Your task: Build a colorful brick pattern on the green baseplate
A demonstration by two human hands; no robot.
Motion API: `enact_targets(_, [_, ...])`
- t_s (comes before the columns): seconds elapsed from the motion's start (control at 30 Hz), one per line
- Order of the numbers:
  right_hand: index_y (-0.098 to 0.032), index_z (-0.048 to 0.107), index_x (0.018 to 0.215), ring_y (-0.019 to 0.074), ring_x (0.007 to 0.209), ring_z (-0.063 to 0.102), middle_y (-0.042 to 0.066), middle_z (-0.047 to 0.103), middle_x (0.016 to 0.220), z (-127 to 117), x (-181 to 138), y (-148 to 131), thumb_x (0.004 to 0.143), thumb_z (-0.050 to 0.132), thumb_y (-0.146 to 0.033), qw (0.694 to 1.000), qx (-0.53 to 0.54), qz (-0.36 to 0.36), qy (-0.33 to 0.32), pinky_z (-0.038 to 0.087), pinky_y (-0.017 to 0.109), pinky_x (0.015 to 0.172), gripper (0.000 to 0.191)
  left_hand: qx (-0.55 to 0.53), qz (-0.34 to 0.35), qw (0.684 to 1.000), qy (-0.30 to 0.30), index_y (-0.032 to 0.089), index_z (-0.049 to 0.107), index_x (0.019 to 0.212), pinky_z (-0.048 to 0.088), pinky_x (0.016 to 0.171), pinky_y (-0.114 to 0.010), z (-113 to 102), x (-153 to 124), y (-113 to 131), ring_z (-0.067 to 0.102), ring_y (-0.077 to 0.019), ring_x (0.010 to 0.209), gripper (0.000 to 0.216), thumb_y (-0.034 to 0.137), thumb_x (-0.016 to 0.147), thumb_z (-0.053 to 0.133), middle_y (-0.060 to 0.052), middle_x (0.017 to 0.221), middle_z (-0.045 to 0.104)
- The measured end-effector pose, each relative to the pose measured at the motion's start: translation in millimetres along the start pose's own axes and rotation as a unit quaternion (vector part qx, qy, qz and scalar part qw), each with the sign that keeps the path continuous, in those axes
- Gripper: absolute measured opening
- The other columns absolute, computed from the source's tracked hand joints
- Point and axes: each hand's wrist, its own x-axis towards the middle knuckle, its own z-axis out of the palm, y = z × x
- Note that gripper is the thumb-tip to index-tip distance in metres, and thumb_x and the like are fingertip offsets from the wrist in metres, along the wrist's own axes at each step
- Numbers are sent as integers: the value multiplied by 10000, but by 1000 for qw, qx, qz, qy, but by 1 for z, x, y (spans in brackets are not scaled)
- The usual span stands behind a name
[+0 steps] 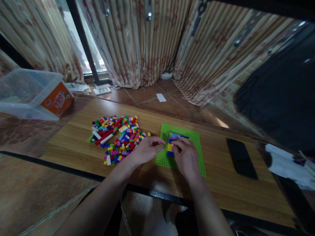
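Note:
A green studded baseplate [162, 160] lies on the wooden table, with a low build of coloured toy bricks [170, 147] on it, blue, yellow and pink among them. My right hand [185, 155] is over the right side of this build, its thumb and fingers bent together against the bricks. Whatever is between those fingertips is hidden. My left hand [149, 149] hovers at the baseplate's left edge, thumb and fingers apart, and I see nothing in it. To its left spreads a loose pile of mixed toy bricks [125, 136], partly behind the left hand.
On the right of the table [214, 183] lies a black phone [241, 158]. A clear plastic bin [29, 95] with an orange label stands beyond the table's left end. Papers [102, 90] lie on the tiled floor before striped curtains [137, 42]. White crumpled material [287, 164] is at the far right.

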Motion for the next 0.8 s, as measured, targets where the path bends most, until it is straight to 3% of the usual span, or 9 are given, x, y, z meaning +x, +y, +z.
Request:
enact_targets(0.17, [-182, 730, 885, 243, 930, 612, 94, 693, 952, 0, 1, 1, 822, 516, -174, 998, 40, 33, 21, 474, 406, 869, 223, 57, 22, 996, -73, 155, 714, 1083, 324, 517, -224, 10, 0, -4, 421, -96, 532, 366, 202, 747, 575, 44, 594, 533])
enact_targets(0.4, [-178, 713, 887, 209, 818, 628, 89, 685, 921, -6, 0, 8, 838, 532, -285, 983, 122, 121, 65, 501, 358, 744, 215, 69, 20, 995, -74, 135, 649, 1234, 315, 476, -215, 18, 1, -3, 408, -97, 484, 510, 175, 732, 573, 44, 548, 518])
enact_targets(0.8, [-180, 720, 906, 293, 914, 588, 137, 670, 947, 4, 1, 11, 821, 560, -388, 990, 22, 115, 79, 423, 478, 854, 275, 54, 18, 994, -98, 168, 664, 1215, 297, 474, -221, 19, -1, 2, 417, -106, 474, 500, 187, 727, 557, 41, 556, 548])
